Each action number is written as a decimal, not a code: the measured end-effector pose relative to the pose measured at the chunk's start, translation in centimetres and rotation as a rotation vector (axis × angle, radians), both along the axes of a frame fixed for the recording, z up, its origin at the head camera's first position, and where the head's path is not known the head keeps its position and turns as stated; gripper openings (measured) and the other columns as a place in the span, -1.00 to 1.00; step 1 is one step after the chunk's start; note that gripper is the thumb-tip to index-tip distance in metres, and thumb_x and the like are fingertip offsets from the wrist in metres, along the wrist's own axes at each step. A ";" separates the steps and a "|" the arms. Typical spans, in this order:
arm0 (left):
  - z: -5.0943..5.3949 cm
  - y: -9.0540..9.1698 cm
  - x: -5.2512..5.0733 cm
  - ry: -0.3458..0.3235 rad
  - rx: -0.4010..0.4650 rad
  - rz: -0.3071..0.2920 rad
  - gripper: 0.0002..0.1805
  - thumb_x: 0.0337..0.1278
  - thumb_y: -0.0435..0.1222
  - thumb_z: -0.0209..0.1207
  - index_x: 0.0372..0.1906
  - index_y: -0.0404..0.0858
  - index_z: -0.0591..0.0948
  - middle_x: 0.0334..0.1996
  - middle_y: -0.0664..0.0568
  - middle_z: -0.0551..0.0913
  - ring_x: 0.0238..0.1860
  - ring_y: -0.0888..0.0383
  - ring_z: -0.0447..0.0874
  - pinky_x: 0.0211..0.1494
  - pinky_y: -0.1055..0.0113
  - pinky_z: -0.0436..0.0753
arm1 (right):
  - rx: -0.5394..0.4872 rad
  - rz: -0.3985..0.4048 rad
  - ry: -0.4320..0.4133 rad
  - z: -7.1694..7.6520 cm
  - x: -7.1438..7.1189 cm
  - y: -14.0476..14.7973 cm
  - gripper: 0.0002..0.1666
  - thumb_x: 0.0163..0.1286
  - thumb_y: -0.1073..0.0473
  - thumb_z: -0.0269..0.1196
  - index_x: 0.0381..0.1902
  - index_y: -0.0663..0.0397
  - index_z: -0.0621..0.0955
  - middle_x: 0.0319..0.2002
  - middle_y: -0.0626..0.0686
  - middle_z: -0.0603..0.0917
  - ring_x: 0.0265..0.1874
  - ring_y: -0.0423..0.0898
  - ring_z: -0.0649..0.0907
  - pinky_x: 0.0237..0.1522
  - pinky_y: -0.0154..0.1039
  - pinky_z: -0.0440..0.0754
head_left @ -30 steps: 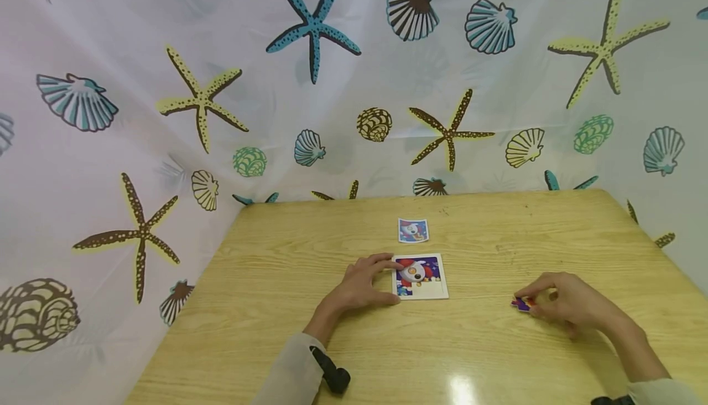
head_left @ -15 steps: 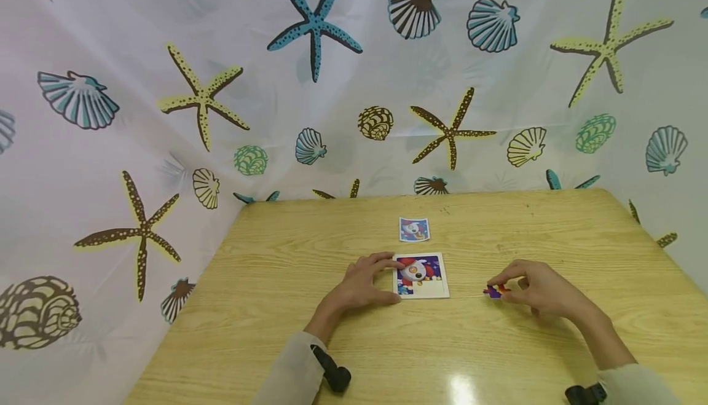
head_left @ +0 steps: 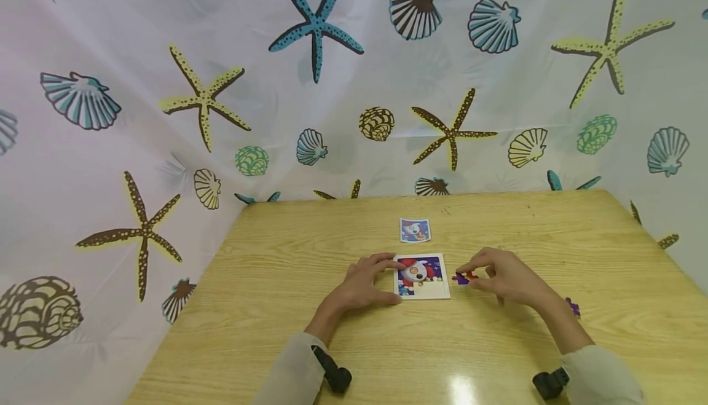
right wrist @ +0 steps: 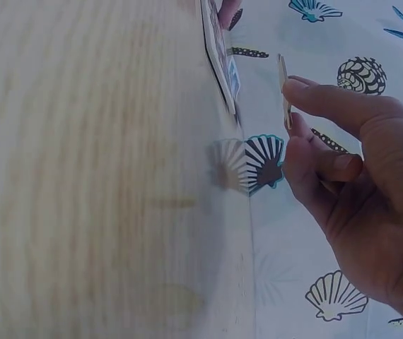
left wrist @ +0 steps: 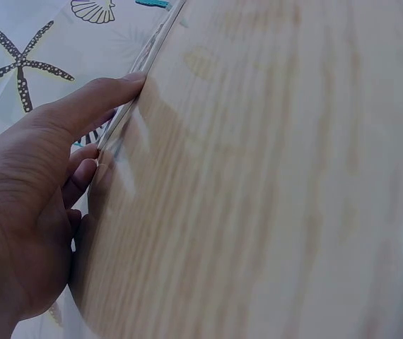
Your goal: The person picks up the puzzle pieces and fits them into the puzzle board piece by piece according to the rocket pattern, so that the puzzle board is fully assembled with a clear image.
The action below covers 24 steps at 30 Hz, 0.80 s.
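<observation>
A square jigsaw puzzle board (head_left: 445, 279) with a white rim lies mid-table, bearing a picture of a white-faced figure in red; its lower right part shows bare cream. My left hand (head_left: 362, 283) holds the board at its left side, thumb at the lower left corner and index finger over the upper left. Between thumb and fingers, my right hand (head_left: 506, 277) pinches a purple, red and yellow puzzle piece (head_left: 460, 279) just right of the board, apart from it. The right wrist view shows this piece (right wrist: 283, 70) edge-on, raised above the table.
A small picture card (head_left: 415, 230) lies behind the board with a similar image. Another purple puzzle piece (head_left: 573, 306) rests on the wooden table (head_left: 332, 227) beyond my right forearm, partly hidden by it. A shell-and-starfish curtain (head_left: 343, 85) hangs around the table's back and sides.
My right hand has moved left with the pinched puzzle piece, from the right of the table to beside the board. The other loose piece has come into view. My left hand stays put.
</observation>
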State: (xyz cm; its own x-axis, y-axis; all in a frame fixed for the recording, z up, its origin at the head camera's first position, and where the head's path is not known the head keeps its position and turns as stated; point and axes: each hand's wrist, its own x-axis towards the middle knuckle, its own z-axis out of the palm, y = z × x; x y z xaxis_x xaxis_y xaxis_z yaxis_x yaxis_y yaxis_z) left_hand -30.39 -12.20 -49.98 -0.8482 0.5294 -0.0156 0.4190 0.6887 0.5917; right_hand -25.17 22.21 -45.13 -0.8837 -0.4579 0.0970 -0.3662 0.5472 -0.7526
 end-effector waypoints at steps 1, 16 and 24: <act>0.0 0.0 0.0 0.000 -0.001 0.000 -0.29 0.09 0.12 0.45 0.39 0.22 0.56 0.59 0.12 0.25 0.58 -0.11 0.11 0.49 -0.24 0.06 | 0.001 0.000 0.002 0.0 -0.1 -0.3 -0.69 0.42 0.28 0.38 0.11 0.04 0.78 -0.04 0.14 0.63 -0.81 -0.23 0.40 -0.71 -0.13 0.60; 0.1 0.1 0.2 -0.002 0.001 0.001 -0.29 0.10 0.13 0.45 0.39 0.20 0.56 0.59 0.12 0.26 0.58 -0.12 0.10 0.50 -0.27 0.04 | 0.117 0.029 0.066 -1.5 -2.2 -5.2 -0.77 0.34 0.32 0.42 -0.07 0.03 0.84 -0.15 0.01 0.64 -0.25 -0.07 0.49 -0.29 -0.25 0.45; 0.1 0.1 0.2 -0.003 -0.006 0.002 -0.29 0.11 0.14 0.44 0.40 0.22 0.55 0.60 0.10 0.24 0.57 -0.12 0.12 0.48 -0.24 0.09 | 0.112 0.113 0.092 -1.5 -2.8 -6.9 -0.79 0.34 0.31 0.44 -0.08 0.06 0.84 -0.21 -0.02 0.68 -0.33 -0.12 0.49 -0.33 -0.30 0.45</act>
